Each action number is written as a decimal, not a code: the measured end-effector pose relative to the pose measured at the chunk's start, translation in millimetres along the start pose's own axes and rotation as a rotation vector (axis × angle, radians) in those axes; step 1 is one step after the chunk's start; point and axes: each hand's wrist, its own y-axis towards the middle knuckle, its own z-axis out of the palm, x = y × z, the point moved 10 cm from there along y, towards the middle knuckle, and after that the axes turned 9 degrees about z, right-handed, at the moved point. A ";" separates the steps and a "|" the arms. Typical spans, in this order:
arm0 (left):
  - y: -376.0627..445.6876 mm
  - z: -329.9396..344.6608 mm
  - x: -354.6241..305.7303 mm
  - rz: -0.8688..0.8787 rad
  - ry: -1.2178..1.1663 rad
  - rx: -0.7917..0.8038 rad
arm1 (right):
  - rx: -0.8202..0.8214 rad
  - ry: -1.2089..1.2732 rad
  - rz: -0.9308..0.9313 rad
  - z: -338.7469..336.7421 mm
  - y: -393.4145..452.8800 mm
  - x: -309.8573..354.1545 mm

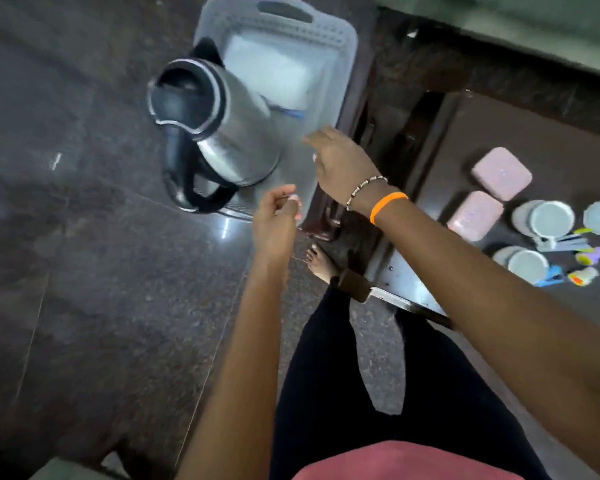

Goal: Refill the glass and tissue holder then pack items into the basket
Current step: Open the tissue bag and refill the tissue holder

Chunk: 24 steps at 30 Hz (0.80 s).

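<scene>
Dark granite floor (84,271) carries the grey basket (340,64), holding a steel kettle (222,133) and white tissue pack (271,74). No legible writing. Left hand (274,223) fingers loosely curled, empty; right hand (336,161) fingers released above the basket. Pink boxes (499,174) and mugs (544,220) sit right on the dark surface (499,126).

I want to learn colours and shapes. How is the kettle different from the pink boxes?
The kettle is shiny silver with a black handle; the pink boxes are pale pink with no handle showing. The kettle is round and looks bigger; the boxes are flat with rounded corners. The kettle sits in the grey basket; the boxes lie outside it.
</scene>
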 end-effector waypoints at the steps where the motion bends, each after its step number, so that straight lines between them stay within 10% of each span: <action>1: 7.6 -6.3 0.6 -0.002 0.010 0.022 | 0.015 -0.101 0.001 11.7 16.3 7.0; 13: 45.3 -32.9 19.8 -0.066 0.036 0.159 | 0.199 -0.552 0.098 75.7 128.8 -7.7; 24: 29.2 13.2 -41.7 0.028 -0.069 0.156 | -0.310 0.570 0.262 -57.1 9.0 -24.6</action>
